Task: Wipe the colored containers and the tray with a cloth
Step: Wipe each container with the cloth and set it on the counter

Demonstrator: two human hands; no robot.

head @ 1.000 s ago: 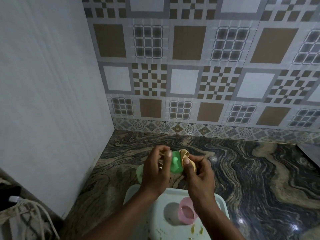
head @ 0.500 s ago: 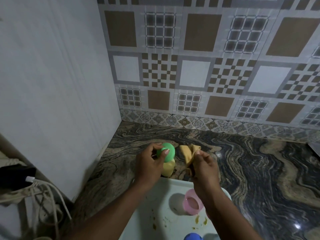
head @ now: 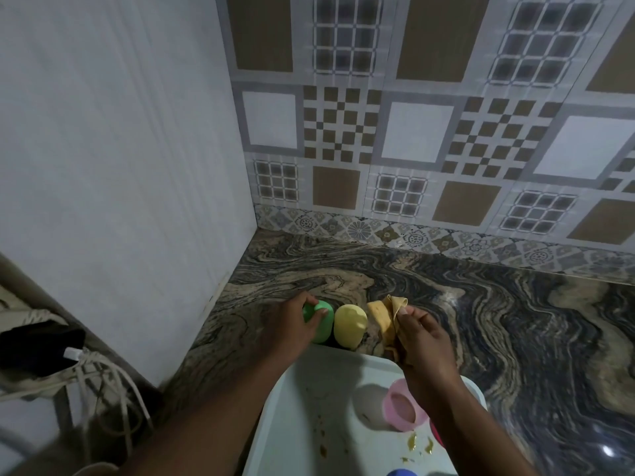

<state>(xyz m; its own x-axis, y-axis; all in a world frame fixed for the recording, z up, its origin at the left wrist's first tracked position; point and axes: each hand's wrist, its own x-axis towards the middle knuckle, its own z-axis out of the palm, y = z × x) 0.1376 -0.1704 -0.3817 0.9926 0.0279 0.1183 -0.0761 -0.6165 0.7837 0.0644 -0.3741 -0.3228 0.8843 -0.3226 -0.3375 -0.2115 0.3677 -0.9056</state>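
Lowered since the earlier frame, my left hand (head: 292,326) pinches the green container (head: 323,321) inverted onto the counter (head: 515,321) touching the yellow container (head: 349,325), my right hand (head: 421,341) bunches the cloth (head: 385,316), and careless release risks toppling both.

Open counter to the right, a walled corner to the left.

The marble counter (head: 515,321) lies bare from the tiled back wall (head: 412,139) forward and to the right, giving a hand free passage there. On the left the plain side wall (head: 120,166) closes the corner. In front of the white tray (head: 309,407), the green container (head: 323,321) and yellow container (head: 349,325) stand just beside each other, with the pink container (head: 402,407) on the tray.
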